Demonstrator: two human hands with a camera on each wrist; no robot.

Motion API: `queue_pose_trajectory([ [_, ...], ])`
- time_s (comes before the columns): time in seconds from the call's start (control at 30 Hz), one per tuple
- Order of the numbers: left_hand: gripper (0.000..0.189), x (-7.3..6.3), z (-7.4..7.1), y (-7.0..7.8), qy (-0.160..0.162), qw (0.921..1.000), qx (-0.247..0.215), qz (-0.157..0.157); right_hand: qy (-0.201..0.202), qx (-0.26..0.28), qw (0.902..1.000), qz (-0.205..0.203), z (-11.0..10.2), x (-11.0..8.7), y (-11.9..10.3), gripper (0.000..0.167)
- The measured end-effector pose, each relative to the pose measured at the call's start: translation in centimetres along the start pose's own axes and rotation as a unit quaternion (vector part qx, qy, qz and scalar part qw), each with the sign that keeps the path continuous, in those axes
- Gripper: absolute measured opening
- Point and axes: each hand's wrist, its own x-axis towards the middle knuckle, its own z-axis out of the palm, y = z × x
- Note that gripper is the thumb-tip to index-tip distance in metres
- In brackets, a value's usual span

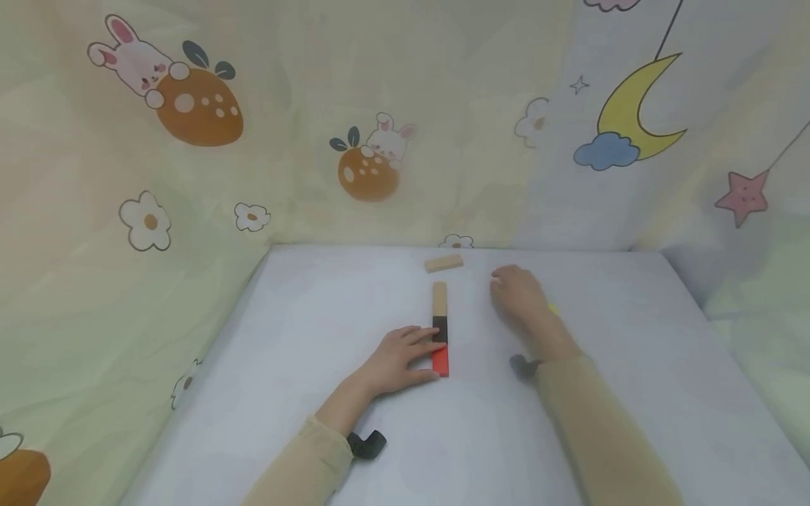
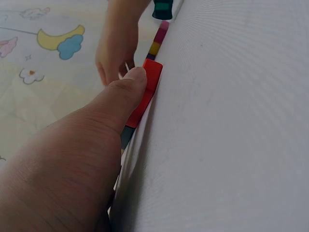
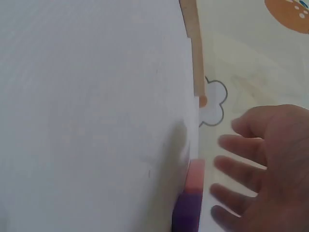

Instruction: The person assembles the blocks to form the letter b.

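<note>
My left hand [image 1: 401, 362] lies at the near end of a row of blocks, its extended fingers touching the black block [image 1: 439, 325] and red block [image 1: 441, 362]. In the left wrist view, the thumb lies along the side of the red block [image 2: 145, 94]. A plain wooden block [image 1: 439, 299] forms the far end of that row. Off to the right, my right hand [image 1: 519, 292] is raised with its fingers spread and nothing between them. Near it, in the right wrist view, are a pink block [image 3: 195, 175] and a purple block [image 3: 187, 212].
Another plain wooden block [image 1: 444, 263] lies askew near the back of the white table [image 1: 316, 316]. A bit of a yellow block [image 1: 553, 308] shows behind the right wrist. Cloth printed with rabbits and flowers [image 1: 145, 221] surrounds the table.
</note>
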Motion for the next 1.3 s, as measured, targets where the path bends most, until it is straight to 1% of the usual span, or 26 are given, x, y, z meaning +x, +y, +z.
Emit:
queue_pose_trajectory([
  [0.07,0.058,-0.1,0.1,-0.1,0.004,1.0,-0.001,0.002,0.006,0.018,0.9998,-0.001,0.1,0.6,-0.6,0.042],
  [0.13,0.057,-0.1,0.1,-0.2,0.008,1.0,-0.002,0.004,0.003,0.039,0.9992,0.003,0.4,1.4,-1.4,0.043],
  [0.2,0.057,-0.1,0.1,-0.2,0.01,0.9999,-0.004,0.004,0.002,0.043,0.9991,0.008,0.8,2.2,-2.1,0.045],
  [0.23,0.057,-0.1,0.2,-0.2,0.011,0.9999,-0.002,0.004,-0.004,0.043,0.9991,0.003,1.0,2.6,-2.5,0.046],
  [0.33,0.057,-0.1,0.4,-0.3,0.013,0.9999,0.001,0.007,-0.02,0.031,0.9992,-0.011,1.7,3.5,-3.7,0.047],
  [0.43,0.057,-0.1,0.6,-0.4,0.018,0.9997,0.006,0.013,-0.039,0.012,0.9985,-0.036,2.3,4.2,-4.8,0.047],
  [0.53,0.057,0.0,0.8,-0.6,0.023,0.9995,0.011,0.017,-0.05,-0.019,0.998,-0.034,2.9,4.6,-5.6,0.048],
  [0.67,0.057,0.0,0.8,-0.8,0.022,0.9996,0.012,0.014,-0.05,-0.065,0.9964,-0.024,3.6,5.3,-5.9,0.048],
  [0.8,0.057,0.0,0.8,-0.9,0.02,0.9997,0.012,0.011,-0.045,-0.072,0.9961,-0.025,3.9,5.9,-5.7,0.048],
  [0.97,0.057,0.0,0.5,-0.7,0.016,0.9998,0.013,0.008,-0.048,-0.057,0.9968,-0.03,3.2,6.0,-5.8,0.046],
  [1.1,0.057,0.0,0.5,-0.6,0.02,0.9997,0.012,0.01,-0.052,-0.014,0.9985,-0.014,3.1,6.2,-5.9,0.047],
  [1.17,0.057,0.0,0.6,-0.7,0.02,0.9997,0.013,0.01,-0.051,-0.005,0.9985,-0.016,3.3,6.4,-6.1,0.045],
  [1.3,0.057,-0.1,0.5,-0.7,0.015,0.9998,0.013,0.008,-0.055,-0.011,0.9981,-0.026,3.4,6.6,-6.6,0.048],
])
